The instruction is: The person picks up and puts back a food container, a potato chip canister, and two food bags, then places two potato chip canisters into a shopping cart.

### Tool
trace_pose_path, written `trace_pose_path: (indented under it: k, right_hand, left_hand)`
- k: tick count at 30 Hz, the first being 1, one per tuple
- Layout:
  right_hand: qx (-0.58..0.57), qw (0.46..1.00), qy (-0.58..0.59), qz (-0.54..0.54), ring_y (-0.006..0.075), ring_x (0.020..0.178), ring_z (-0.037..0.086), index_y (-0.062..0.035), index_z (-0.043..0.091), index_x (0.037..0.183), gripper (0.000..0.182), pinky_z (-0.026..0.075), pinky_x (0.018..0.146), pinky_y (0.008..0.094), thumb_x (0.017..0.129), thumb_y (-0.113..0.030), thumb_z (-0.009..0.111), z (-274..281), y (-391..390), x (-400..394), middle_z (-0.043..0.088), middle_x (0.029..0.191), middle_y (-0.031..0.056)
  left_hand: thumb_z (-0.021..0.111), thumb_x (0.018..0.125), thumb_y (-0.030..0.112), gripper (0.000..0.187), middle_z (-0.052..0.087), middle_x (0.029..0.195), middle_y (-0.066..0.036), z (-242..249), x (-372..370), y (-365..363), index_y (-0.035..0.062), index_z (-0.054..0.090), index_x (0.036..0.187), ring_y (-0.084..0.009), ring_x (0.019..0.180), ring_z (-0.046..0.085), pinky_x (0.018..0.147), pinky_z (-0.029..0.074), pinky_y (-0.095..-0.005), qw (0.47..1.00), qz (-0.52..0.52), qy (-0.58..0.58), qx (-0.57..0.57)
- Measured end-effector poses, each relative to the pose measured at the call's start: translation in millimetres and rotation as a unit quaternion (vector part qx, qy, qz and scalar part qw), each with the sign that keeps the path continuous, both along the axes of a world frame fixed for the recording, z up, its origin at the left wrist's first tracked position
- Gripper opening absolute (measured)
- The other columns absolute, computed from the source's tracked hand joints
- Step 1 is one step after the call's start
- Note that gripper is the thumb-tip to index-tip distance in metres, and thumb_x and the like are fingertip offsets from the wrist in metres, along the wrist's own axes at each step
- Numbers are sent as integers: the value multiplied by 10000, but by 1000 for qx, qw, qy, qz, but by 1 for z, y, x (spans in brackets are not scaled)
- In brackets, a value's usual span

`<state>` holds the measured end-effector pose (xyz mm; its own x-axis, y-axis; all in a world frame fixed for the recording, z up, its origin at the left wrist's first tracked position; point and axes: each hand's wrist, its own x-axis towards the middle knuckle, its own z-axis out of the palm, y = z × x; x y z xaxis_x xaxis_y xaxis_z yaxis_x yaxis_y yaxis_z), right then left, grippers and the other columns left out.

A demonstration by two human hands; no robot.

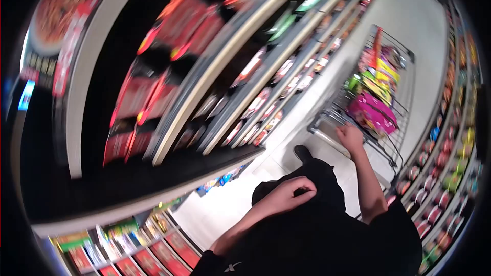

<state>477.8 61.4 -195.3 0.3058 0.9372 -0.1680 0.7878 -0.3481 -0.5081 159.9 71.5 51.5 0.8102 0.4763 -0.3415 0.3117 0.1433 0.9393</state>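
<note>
My right hand [350, 137] is closed at the handle end of a wire shopping cart [410, 55], seemingly around its push bar. Inside the cart lie a bright magenta package [375, 112], yellow packets [387, 77] and other colourful goods, with a long red item on top. In front of my dark clothing, my left hand [296, 193] is loosely curled. A dark gap shows between its thumb and fingers, and nothing is visible in it.
Tall shelves [232, 43] with red packages rise at the left, blurred. Another long shelf [444, 163] of colourful packaged goods lines the right. A pale tiled floor [422, 2] runs between them. Red boxes [148, 263] stand on a low shelf at bottom left.
</note>
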Motion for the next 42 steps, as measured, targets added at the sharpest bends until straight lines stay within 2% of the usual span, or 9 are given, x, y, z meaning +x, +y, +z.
trace_pose_path:
  k: [2, 6, 10, 11, 12, 22, 28, 31, 42]
  right_hand:
    - [-53, 999, 8, 6, 388, 918, 715, -137, 822, 982, 330, 550, 754, 501, 967, -424, 660, 11, 3, -1, 695, 1006, 180]
    - [-44, 999, -29, 11, 401, 908, 723, -137, 825, 998, 349, 552, 753, 503, 979, -440, 651, 14, -3, -8, 721, 992, 194]
    - [-21, 999, -40, -18, 427, 828, 738, -80, 821, 977, 427, 575, 725, 508, 970, -479, 670, -11, -6, -18, 732, 841, 231]
    - [-95, 994, -40, -22, 415, 953, 722, -109, 821, 1015, 429, 564, 810, 521, 971, -501, 654, -3, -5, -22, 730, 988, 215]
    - [-97, 994, -34, -23, 420, 925, 725, -93, 822, 990, 440, 566, 793, 527, 969, -500, 657, -3, -7, -26, 735, 968, 222]
    - [-49, 997, -54, -17, 420, 858, 763, -75, 840, 987, 411, 595, 776, 490, 944, -462, 707, -7, -34, -87, 768, 876, 228]
    - [-22, 997, -62, 40, 409, 787, 764, 20, 800, 910, 411, 583, 710, 480, 917, -386, 735, -5, -40, -129, 739, 794, 255]
    - [-8, 995, -80, 53, 436, 720, 744, 0, 804, 842, 384, 582, 668, 499, 909, -370, 724, -14, -41, -143, 721, 730, 240]
    - [-50, 987, -104, 115, 453, 851, 745, -28, 801, 874, 274, 605, 792, 535, 878, -285, 705, -2, -31, -183, 751, 859, 243]
  left_hand:
    - [696, 1035, 119, 124, 679, 1075, -54, 5, -5, -3, 27, 701, 1118, -158, 1042, 664, 939, 513, -304, 1000, 28, 0, 4]
    - [680, 1034, 114, 132, 689, 1088, -62, 8, -24, -12, 32, 693, 1137, -189, 1067, 672, 952, 528, -329, 999, 26, -13, 31]
    - [666, 1033, 109, 146, 704, 1112, -63, 7, -53, -19, 32, 685, 1156, -197, 1075, 681, 946, 542, -341, 996, 65, -30, 50]
    - [668, 1031, 109, 148, 703, 1108, -62, 10, -61, -21, 32, 686, 1157, -196, 1069, 682, 940, 543, -341, 995, 79, -29, 49]
    - [673, 1029, 113, 157, 702, 1107, -61, 9, -70, -24, 31, 685, 1162, -191, 1059, 685, 931, 542, -338, 994, 90, -30, 47]
    - [605, 1086, 218, 231, 712, 1126, -111, -10, -167, -65, 35, 664, 1214, -265, 1075, 690, 959, 539, -374, 991, 108, -7, 79]
    - [572, 1096, 263, 250, 716, 1122, -136, -20, -218, -81, 46, 654, 1188, -303, 1060, 696, 927, 535, -408, 985, 150, 7, 87]
    - [573, 1088, 291, 252, 711, 1090, -136, -25, -238, -94, 62, 650, 1158, -320, 1041, 694, 901, 534, -425, 980, 155, 36, 122]
    - [548, 1097, 341, 335, 710, 1159, -153, -58, -277, -115, 46, 658, 1212, -310, 1110, 687, 990, 523, -405, 979, 160, 23, 120]
